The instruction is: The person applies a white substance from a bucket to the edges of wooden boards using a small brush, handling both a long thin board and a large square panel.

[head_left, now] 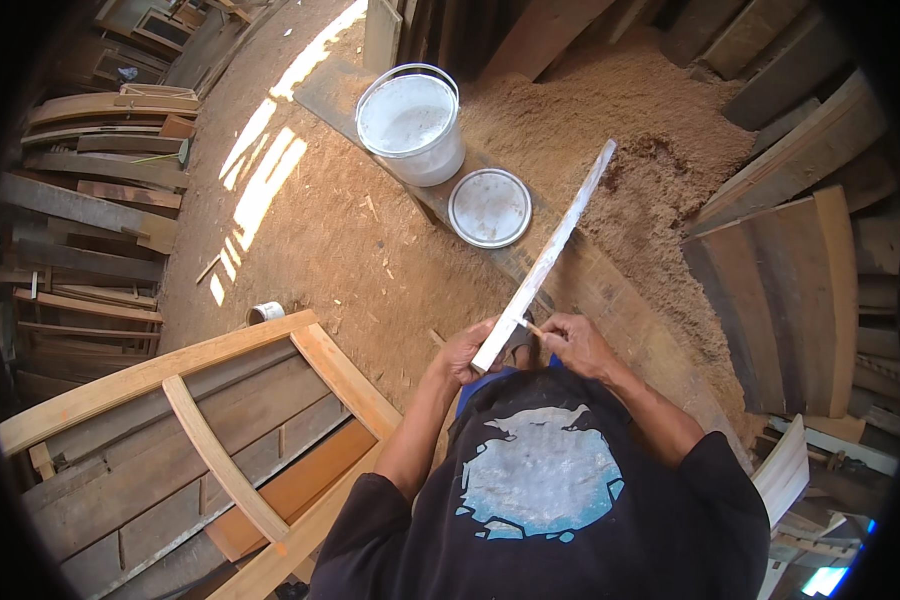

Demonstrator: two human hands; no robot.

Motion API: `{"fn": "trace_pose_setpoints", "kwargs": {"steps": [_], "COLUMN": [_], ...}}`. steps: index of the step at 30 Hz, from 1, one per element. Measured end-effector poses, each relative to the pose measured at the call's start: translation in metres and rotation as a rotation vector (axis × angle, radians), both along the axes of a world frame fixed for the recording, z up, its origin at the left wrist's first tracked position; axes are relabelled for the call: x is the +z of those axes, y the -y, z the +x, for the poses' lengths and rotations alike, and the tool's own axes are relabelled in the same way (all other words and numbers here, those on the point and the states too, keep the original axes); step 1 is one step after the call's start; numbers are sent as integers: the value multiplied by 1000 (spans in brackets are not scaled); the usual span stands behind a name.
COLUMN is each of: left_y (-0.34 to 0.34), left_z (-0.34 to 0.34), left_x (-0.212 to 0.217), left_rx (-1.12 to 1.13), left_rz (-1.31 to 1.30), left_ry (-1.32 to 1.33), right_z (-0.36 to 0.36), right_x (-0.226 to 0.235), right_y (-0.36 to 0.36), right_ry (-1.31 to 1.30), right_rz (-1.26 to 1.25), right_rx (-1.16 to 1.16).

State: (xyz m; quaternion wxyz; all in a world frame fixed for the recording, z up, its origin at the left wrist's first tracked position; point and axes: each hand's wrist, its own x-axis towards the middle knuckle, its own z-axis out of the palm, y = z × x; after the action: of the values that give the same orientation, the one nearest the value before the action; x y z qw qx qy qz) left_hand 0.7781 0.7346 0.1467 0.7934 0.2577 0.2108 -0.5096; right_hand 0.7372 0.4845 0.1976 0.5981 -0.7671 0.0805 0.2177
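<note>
**Head view: white-coated stick held at its near end**

A curved wooden frame [220, 440] lies at left. The left hand [467, 352] is closed around the white stick [550, 255], which is angled toward the bucket [411, 122] and lid [489, 207]. The right hand [576, 342] is pinched on a small tool at the stick's base; short, steady strokes seem best.

small tool [532, 327] in right hand [578, 343] too tiny

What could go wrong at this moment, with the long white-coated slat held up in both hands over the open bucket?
The slat is gripped only at its near end by the left hand and right hand; its far tip could swing or sag. The open white bucket and its lid sit on a narrow plank beside sawdust, so tipping or contamination seems possible.
</note>
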Motion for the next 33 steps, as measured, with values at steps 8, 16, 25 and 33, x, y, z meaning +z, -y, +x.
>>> {"fn": "trace_pose_setpoints", "kwargs": {"steps": [8,16,25,33], "left_y": [2,3,-9,-31], "left_z": [-2,-7,-8,-16], "left_x": [-4,-4,-19,-8], "left_rx": [32,57,6,-48], "left_rz": [-186,-126,-62,-11], "left_ry": [69,4,-19,-2], "right_z": [-21,3,-5,81], "right_x": [35,13,9,-109], "right_y": [-24,-4,-11,97], "right_ry": [88,-79,-73,5], "right_rz": [201,61,153,-135], "right_rx": [441,12,160,-229]}}
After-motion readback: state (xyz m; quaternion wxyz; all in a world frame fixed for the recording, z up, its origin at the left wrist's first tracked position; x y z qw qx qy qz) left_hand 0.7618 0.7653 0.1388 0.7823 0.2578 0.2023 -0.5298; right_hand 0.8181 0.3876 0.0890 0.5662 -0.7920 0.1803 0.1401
